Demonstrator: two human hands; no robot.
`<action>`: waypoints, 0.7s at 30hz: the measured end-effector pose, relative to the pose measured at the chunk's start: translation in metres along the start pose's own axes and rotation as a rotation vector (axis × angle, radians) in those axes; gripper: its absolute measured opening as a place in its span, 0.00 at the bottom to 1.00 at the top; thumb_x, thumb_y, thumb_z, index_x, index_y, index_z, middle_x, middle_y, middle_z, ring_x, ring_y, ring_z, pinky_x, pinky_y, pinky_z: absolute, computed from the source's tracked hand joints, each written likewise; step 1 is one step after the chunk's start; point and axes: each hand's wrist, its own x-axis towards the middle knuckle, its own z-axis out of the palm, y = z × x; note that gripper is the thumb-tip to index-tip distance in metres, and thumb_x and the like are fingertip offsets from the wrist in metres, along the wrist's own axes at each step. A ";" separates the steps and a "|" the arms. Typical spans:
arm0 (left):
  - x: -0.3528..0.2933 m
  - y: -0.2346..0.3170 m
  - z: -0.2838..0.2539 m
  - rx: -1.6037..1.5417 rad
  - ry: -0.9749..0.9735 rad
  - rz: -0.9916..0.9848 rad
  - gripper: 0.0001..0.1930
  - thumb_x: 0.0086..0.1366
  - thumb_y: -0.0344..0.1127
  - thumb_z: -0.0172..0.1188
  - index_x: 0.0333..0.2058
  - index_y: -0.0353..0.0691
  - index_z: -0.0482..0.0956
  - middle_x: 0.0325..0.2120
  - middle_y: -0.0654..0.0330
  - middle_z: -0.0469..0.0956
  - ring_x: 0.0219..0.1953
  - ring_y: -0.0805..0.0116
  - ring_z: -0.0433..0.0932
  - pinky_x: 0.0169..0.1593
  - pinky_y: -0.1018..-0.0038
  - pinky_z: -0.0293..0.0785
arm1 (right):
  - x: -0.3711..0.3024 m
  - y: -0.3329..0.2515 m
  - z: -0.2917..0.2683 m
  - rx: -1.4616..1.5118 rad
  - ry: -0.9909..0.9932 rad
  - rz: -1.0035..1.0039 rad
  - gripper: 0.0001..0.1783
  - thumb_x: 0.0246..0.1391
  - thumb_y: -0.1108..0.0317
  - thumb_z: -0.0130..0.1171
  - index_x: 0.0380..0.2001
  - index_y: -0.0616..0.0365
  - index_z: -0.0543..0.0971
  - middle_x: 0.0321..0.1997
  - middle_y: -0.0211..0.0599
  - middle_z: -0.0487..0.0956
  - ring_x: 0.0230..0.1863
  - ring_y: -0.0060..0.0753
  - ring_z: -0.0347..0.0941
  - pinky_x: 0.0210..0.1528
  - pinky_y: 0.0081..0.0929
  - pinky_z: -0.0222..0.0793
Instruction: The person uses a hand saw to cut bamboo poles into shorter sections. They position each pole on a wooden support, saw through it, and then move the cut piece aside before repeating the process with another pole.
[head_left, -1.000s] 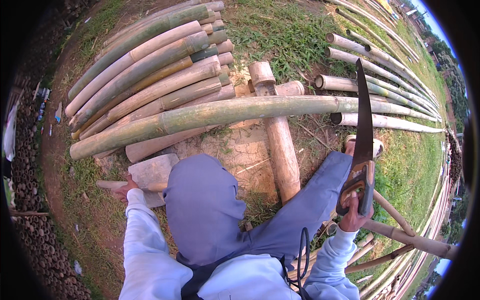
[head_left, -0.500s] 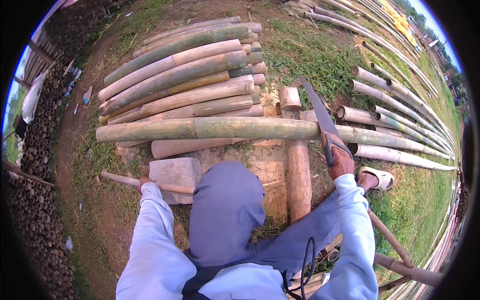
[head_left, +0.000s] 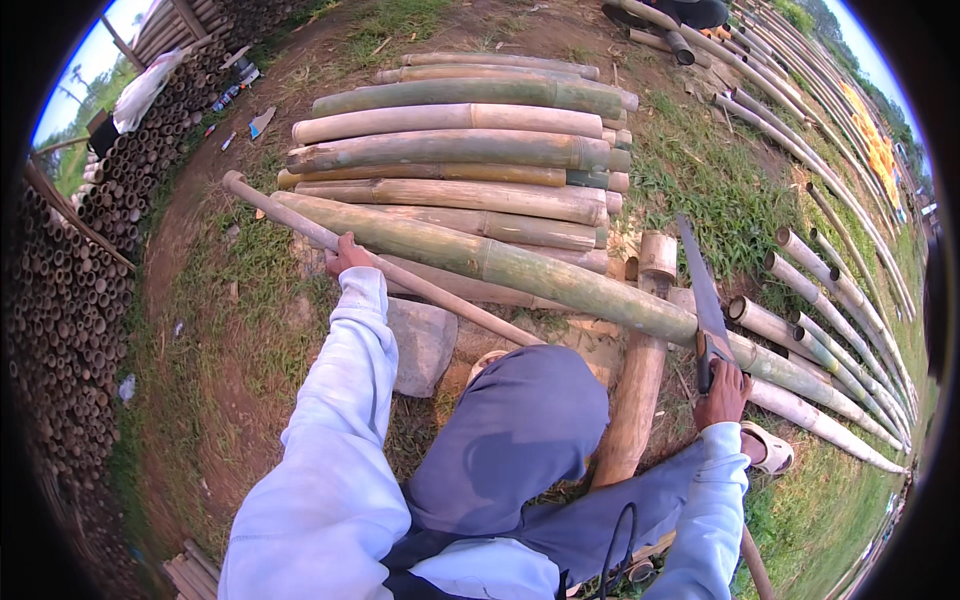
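Note:
My right hand [head_left: 722,397] is closed round the grip of a handsaw [head_left: 703,282]. The saw's long blade points away from me and lies across a thick green bamboo pole [head_left: 560,290]. This pole slants across the view, passing over an upright-looking bamboo post [head_left: 640,385] with a notched top. On the left, my left hand [head_left: 348,256] grips a long thin wooden stick [head_left: 440,297]. The stick runs beside the pole's left part, its far end beyond the hand and its near end by my bent knee.
Several cut bamboo lengths [head_left: 450,150] lie stacked beyond the pole. A flat grey stone block [head_left: 421,345] sits near my knee. Long bamboo poles [head_left: 850,320] spread out on the right. A large pile of bamboo ends [head_left: 75,330] stands at the left.
The view has shifted. My left hand has moved away from me with the stick, which now slants near the pole's left end. The saw stays across the pole in my right hand.

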 end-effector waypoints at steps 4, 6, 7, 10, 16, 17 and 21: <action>-0.043 0.035 0.054 0.356 0.155 -0.079 0.38 0.56 0.43 0.70 0.58 0.20 0.70 0.51 0.36 0.77 0.47 0.46 0.81 0.53 0.58 0.78 | 0.008 -0.026 -0.033 0.043 -0.032 0.160 0.31 0.44 0.77 0.59 0.55 0.53 0.72 0.53 0.40 0.75 0.62 0.46 0.69 0.67 0.48 0.54; -0.036 0.028 0.057 0.432 0.139 -0.068 0.43 0.55 0.47 0.73 0.60 0.19 0.67 0.55 0.33 0.74 0.54 0.42 0.78 0.59 0.57 0.75 | 0.019 -0.040 -0.041 0.153 0.066 0.135 0.31 0.45 0.77 0.58 0.56 0.53 0.72 0.55 0.40 0.75 0.62 0.47 0.69 0.68 0.48 0.54; -0.050 0.029 0.069 0.400 0.131 -0.106 0.46 0.54 0.49 0.75 0.61 0.18 0.66 0.58 0.31 0.72 0.58 0.40 0.75 0.63 0.56 0.72 | 0.021 -0.037 -0.040 0.206 0.173 0.083 0.30 0.45 0.77 0.58 0.56 0.54 0.72 0.55 0.40 0.75 0.62 0.48 0.69 0.68 0.47 0.54; -0.062 0.026 0.076 0.391 0.183 -0.142 0.49 0.51 0.46 0.79 0.63 0.18 0.64 0.59 0.31 0.71 0.59 0.40 0.75 0.64 0.57 0.73 | 0.039 -0.072 -0.055 0.554 0.283 -0.131 0.28 0.50 0.70 0.63 0.57 0.55 0.73 0.61 0.43 0.74 0.64 0.53 0.68 0.67 0.47 0.57; -0.095 0.070 0.091 0.298 0.101 -0.316 0.52 0.47 0.37 0.83 0.64 0.20 0.60 0.60 0.33 0.71 0.61 0.44 0.74 0.65 0.59 0.72 | 0.074 -0.169 -0.080 0.556 0.236 -0.416 0.44 0.45 0.56 0.77 0.67 0.42 0.71 0.66 0.45 0.71 0.63 0.55 0.69 0.65 0.46 0.65; -0.100 0.080 0.091 0.365 0.093 -0.315 0.52 0.47 0.36 0.83 0.64 0.20 0.60 0.60 0.33 0.70 0.61 0.44 0.75 0.66 0.60 0.72 | 0.080 -0.177 -0.071 0.614 0.173 -0.413 0.44 0.45 0.58 0.77 0.67 0.41 0.71 0.66 0.45 0.72 0.62 0.55 0.71 0.64 0.44 0.67; -0.063 0.062 0.076 0.321 0.167 -0.296 0.57 0.45 0.34 0.84 0.66 0.26 0.52 0.60 0.33 0.70 0.59 0.43 0.76 0.65 0.60 0.72 | 0.097 -0.199 -0.037 0.736 0.098 -0.472 0.35 0.48 0.67 0.74 0.62 0.40 0.77 0.54 0.41 0.78 0.54 0.51 0.76 0.54 0.42 0.74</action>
